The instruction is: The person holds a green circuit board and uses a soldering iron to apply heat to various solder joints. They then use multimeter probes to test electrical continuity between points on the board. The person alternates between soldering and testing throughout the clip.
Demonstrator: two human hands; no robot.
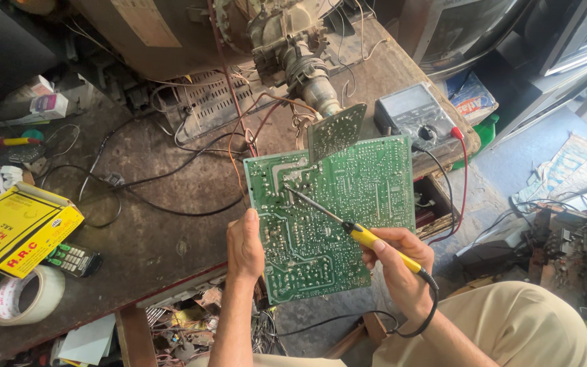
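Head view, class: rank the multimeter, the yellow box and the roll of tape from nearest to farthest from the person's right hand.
From the right hand:
1. Multimeter, straight up the picture at the bench's right end.
2. Yellow box, far left on the bench.
3. Roll of tape, far left, below the box; nearly level with it, so barely farther.

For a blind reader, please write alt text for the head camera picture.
A right hand touches a yellow soldering iron to a green circuit board, which the left hand steadies over a cluttered workbench.
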